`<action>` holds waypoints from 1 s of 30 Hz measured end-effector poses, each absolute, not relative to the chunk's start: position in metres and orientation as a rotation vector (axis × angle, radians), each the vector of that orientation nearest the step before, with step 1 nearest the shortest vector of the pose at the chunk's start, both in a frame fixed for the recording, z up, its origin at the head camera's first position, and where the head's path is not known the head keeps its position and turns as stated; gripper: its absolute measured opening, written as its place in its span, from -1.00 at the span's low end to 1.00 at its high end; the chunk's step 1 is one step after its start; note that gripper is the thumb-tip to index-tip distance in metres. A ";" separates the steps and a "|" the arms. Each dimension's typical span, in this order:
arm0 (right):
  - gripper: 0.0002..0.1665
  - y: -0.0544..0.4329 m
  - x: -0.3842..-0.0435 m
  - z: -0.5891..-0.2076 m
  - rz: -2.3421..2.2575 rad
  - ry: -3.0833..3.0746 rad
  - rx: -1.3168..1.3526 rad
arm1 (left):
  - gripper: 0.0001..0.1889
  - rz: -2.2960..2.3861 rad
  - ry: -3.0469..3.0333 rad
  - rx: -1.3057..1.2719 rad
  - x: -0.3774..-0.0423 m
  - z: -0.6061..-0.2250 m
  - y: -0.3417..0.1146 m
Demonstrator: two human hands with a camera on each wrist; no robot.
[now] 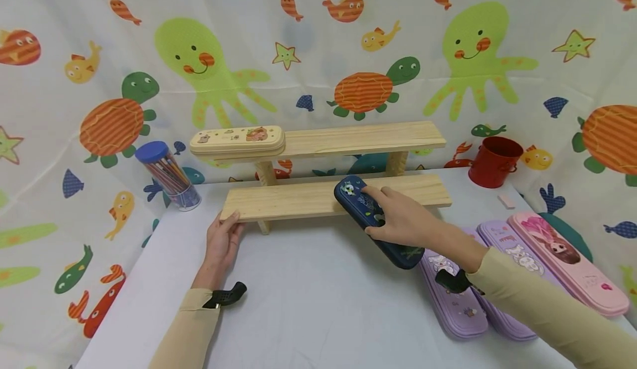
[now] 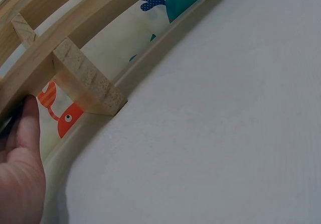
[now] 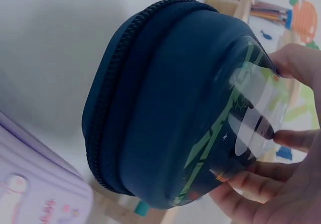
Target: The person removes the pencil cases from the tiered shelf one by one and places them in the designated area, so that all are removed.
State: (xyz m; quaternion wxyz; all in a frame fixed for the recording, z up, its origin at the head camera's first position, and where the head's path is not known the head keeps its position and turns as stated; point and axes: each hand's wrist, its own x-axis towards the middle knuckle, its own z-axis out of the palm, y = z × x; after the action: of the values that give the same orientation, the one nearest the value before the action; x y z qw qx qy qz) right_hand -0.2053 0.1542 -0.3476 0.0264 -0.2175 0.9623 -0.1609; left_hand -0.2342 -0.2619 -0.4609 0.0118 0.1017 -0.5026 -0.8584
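A two-tier wooden shelf (image 1: 298, 198) stands on the white table. At its lower left end my left hand (image 1: 223, 243) grips the plank, thumb on top and fingers beneath; part of that hand (image 2: 22, 169) shows in the left wrist view. My right hand (image 1: 405, 217) holds a dark blue zippered pencil case (image 1: 355, 196), tilted, its far end over the lower plank's front edge. Seen from the right wrist, the case (image 3: 150, 103) lies between thumb and fingers (image 3: 296, 139). A cream pencil case (image 1: 224, 141) lies on the upper tier's left end.
Two purple pencil cases (image 1: 460, 316) and a pink one (image 1: 572, 264) lie at the right. A red bucket (image 1: 490, 161) and a small pink block (image 1: 506, 201) stand behind them. Left of the shelf is a blue-lidded tub of pencils (image 1: 169, 175). A sea-animal curtain (image 1: 308, 42) hangs behind.
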 end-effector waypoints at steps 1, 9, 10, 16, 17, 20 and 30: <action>0.07 0.154 -0.203 -0.349 -0.505 2.972 -0.672 | -0.22 -2.674 -1.567 0.321 -0.234 -0.461 -0.262; 0.04 0.154 -0.185 -0.367 -0.499 2.991 -0.712 | -0.26 -2.687 -1.545 0.317 -0.235 -0.463 -0.261; 0.04 0.154 -0.182 -0.369 -0.499 2.991 -0.711 | -0.27 -2.688 -1.546 0.312 -0.235 -0.463 -0.261; 0.05 0.150 -0.166 -0.378 -0.511 2.970 -0.687 | -0.25 -2.684 -1.553 0.289 -0.236 -0.463 -0.260; 0.05 0.150 -0.163 -0.379 -0.509 2.966 -0.676 | -0.25 -2.685 -1.550 0.287 -0.236 -0.463 -0.260; 0.05 0.149 -0.156 -0.383 -0.500 2.945 -0.638 | -0.24 -2.688 -1.554 0.277 -0.237 -0.463 -0.260; 0.04 0.149 -0.150 -0.400 -0.446 2.911 -0.481 | -0.24 -2.704 -1.529 0.282 -0.236 -0.463 -0.259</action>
State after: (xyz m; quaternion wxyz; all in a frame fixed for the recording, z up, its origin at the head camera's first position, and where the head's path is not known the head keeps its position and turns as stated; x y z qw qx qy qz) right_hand -0.1497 0.1492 -0.4000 0.0787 -0.1608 0.9725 -0.1492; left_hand -0.2361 -0.2591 -0.4631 0.0111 0.0904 -0.4903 -0.8668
